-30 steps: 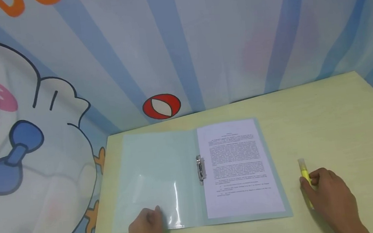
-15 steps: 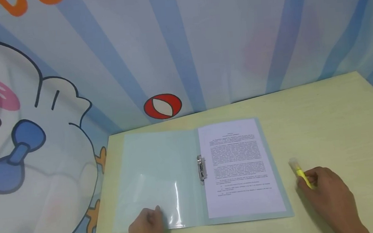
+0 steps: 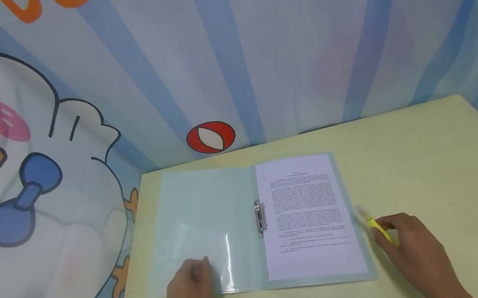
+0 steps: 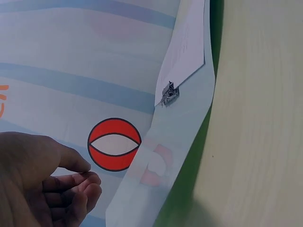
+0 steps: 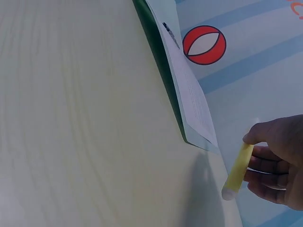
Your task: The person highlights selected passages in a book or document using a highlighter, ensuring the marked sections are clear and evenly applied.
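Observation:
My right hand (image 3: pixel 417 251) pinches a yellow highlighter (image 3: pixel 380 230) between thumb and fingers, just right of the folder's right edge. Its clear cap points up and left in the head view. In the right wrist view the highlighter (image 5: pixel 238 172) is tilted, its pale end low. An open pale green folder (image 3: pixel 196 196) lies on the table, with a printed sheet (image 3: pixel 314 261) on its right side and a metal clip (image 3: pixel 259 219) at the spine. Over the folder's lower left edge is my left hand (image 3: pixel 189 290), fingers loosely curled around nothing; whether it touches the folder, I cannot tell.
The pale wooden table (image 3: pixel 430 164) extends to the right of the folder. Behind it and at the left hangs a striped backdrop (image 3: pixel 290 53) with cartoon prints, among them a red and white ball (image 3: pixel 192 139).
The highlighter, held upright beside the folder a second ago, has tipped and moved left toward the folder's right edge with my right hand. The left hand stays nearly in place; the view shifted slightly.

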`<state>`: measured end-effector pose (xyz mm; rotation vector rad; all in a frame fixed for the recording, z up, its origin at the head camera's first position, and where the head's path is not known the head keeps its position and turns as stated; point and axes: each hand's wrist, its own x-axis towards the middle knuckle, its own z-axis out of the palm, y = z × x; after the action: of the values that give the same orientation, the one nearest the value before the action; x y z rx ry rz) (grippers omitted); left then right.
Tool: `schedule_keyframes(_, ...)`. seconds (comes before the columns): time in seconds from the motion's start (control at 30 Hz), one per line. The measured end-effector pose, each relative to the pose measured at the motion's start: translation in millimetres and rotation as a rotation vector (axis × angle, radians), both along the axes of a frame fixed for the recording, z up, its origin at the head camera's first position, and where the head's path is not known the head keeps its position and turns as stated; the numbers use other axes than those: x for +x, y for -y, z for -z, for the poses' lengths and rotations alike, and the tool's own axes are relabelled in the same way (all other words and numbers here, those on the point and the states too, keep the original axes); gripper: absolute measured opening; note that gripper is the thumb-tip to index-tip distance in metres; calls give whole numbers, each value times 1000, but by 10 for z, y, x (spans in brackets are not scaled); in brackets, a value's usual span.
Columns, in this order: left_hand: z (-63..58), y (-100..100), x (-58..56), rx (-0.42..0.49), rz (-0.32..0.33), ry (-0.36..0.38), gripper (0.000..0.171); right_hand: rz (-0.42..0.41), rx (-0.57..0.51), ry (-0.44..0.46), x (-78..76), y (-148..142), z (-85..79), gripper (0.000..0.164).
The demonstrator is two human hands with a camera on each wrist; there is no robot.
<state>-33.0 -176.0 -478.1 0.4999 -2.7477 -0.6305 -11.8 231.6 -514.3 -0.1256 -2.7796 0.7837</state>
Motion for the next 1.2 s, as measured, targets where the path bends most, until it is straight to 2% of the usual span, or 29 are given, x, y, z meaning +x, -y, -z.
schedule_keyframes(0.17, -36, -51, -15, 11, 29, -44, 18, -6, 19, -18, -3, 38, -35, 28)
schedule_keyframes(0.37, -80, -110, -35, 24, 38, -43, 16, -5, 14, -24, 5, 69, -57, 28)
schedule_keyframes(0.57, -91, -185, -74, 52, 35, -35, 13, -30, 15, -99, 2, 111, -63, 30)
schedule_keyframes(0.67, -95, -237, -98, 63, 61, -38, 11, -61, 28, -161, -16, 125, -63, 31)
schedule_keyframes(0.87, -130, -362, -145, 82, 105, 9, 11, -112, 31, -244, -50, 160, -49, 34)
schedule_keyframes(1.1, -108, -441, -159, 94, 204, -94, 16, -147, 28, -285, -71, 207, -58, 36)
schedule_keyframes(1.2, -101, -473, -169, 86, 245, -116, 20, -170, 24, -292, -84, 225, -63, 37)
